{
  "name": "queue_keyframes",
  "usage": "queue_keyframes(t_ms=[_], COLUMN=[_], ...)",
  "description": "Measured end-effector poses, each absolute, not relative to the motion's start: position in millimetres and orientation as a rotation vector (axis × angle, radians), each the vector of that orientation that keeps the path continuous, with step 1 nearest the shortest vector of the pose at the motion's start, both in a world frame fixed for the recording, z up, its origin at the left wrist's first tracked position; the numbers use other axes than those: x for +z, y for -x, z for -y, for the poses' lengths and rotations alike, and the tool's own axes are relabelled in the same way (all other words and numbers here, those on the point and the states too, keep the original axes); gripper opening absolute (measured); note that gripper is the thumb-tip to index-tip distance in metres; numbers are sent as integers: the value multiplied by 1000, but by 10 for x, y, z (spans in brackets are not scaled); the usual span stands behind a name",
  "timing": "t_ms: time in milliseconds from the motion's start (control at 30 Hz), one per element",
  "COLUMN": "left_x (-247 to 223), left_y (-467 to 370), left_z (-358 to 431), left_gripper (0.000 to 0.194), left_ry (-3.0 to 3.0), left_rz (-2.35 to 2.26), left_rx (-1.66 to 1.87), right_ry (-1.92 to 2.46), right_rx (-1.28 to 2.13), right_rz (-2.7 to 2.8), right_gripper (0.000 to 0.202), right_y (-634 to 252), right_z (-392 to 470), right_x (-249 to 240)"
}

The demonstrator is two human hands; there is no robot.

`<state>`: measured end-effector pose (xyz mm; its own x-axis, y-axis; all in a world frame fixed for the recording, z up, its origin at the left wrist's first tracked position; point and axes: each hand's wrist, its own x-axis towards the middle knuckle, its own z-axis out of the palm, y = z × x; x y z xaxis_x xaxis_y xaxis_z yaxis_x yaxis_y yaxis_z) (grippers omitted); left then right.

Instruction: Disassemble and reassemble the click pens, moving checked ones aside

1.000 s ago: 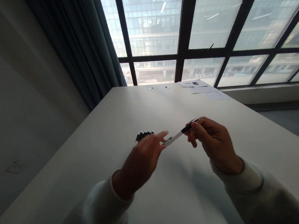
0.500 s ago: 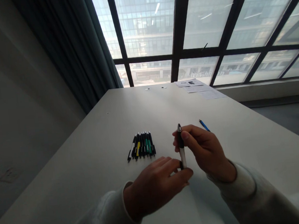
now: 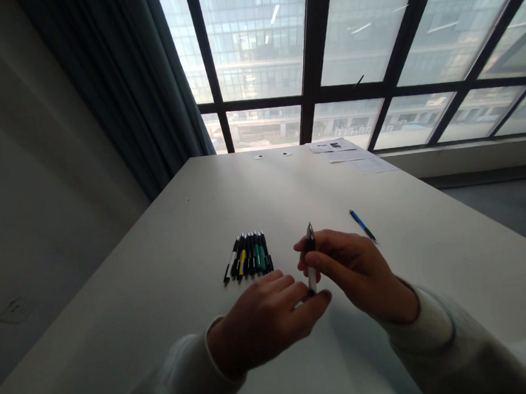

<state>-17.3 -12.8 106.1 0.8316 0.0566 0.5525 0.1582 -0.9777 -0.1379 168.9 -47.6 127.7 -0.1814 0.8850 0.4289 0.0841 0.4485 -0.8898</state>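
With fingers of the right hand [image 3: 360, 272] pinching the white pen [image 3: 312, 277] by its dark grip [image 3: 311, 243] and those of the left hand [image 3: 270, 318] closed on its other end, held over the pale table [image 3: 254, 197]. Probably light, stiff and smooth; best taken by the grip. Beyond, dark curtain [image 3: 131, 92] and tall window [image 3: 256, 52].

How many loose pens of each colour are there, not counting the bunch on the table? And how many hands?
White pen, held in the right hand: 1
Blue pen, lying on the table: 1
Hands, the right one and the left hand: 2
Total: 4 (2 pens, 2 hands)
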Motion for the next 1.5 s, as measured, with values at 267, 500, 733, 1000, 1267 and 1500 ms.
queue_keyframes(t_ms=[267,500,733,1000,1267,1500], left_x=[1061,1043,1053,1096,1224,1152], left_y=[169,173,170,172,340,255], left_z=[128,117,121,140,168,1], left_gripper=[12,10,10,12,35,41], left_ry=[2845,2875,2867,2987,3503,3090], left_rz=[172,124,137,146,607,1545], left_rx=[-792,-827,-820,-840,-1898,-2627], right_ry=[822,854,860,976,889,938], right_rx=[932,955,955,634,381,505], right_rz=[1632,1666,1686,1654,2035,1960], right_gripper=[16,19,20,37,18,18], right_y=[-1691,-1699,-1704,-1693,-1736,-1682], right_z=[459,454,455,423,375,373], right_x=[1280,1247,1251,1189,1246,1154])
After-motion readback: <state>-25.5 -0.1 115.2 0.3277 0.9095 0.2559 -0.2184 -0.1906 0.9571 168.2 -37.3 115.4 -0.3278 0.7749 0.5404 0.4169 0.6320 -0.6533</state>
